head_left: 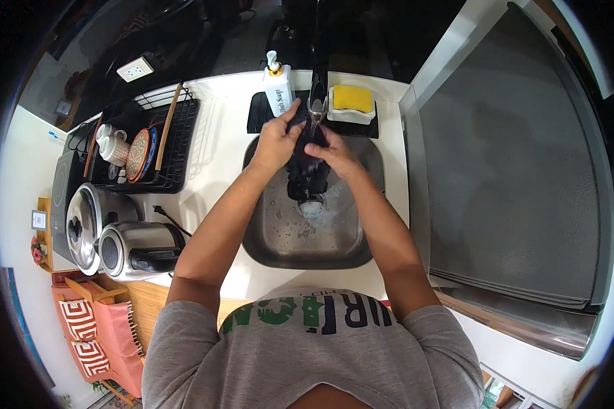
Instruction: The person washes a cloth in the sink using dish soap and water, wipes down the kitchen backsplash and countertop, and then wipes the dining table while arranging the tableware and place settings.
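Note:
A wet black cloth [308,174] hangs under the faucet [317,108] in the steel sink [273,238], its lower end close to the drain [311,206]. My left hand [278,140] grips the cloth's upper left side, with the index finger stretched out toward the soap bottle. On the cloth's right side, my right hand [333,153] is closed on it, the thumb lying across the front and the other fingers mostly hidden behind. Water runs from the faucet over the cloth, and some suds lie around the drain.
Behind the sink, a black mat [256,116] bears a white dish soap bottle [278,88] and a yellow sponge [353,99] in a white holder. To the left are a black dish rack [177,150], a steel pot [89,225] and a kettle [133,249]. A large grey appliance [512,163] borders the right.

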`<state>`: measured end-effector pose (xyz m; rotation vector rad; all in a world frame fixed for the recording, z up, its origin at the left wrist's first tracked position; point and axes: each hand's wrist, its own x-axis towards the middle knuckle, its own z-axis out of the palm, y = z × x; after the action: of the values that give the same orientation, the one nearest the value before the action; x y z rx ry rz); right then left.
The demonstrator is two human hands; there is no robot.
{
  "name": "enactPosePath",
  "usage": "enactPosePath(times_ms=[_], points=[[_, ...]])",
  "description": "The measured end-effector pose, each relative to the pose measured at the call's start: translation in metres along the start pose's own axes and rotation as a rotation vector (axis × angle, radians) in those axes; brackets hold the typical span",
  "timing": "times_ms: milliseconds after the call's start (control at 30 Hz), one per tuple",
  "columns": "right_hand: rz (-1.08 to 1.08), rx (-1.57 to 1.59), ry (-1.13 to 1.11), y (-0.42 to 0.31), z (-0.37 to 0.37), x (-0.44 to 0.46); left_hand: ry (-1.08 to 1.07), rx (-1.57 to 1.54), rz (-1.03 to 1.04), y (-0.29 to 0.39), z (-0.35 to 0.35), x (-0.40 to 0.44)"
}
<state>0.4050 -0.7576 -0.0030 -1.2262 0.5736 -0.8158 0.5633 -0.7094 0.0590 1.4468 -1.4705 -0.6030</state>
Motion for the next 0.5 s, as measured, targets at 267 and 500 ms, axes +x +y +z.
enactPosePath(times_ms=[267,500], points=[[0.412,-0.324,0.049,0.103,-0.021,-0.031,0.061,-0.771,-0.217,0.063,-0.036,0.005],[0.27,0.121,0.272,0.089,0.005,-0.01,0.284,-1.245,-0.846,-0.041,-0.013,-0.017]])
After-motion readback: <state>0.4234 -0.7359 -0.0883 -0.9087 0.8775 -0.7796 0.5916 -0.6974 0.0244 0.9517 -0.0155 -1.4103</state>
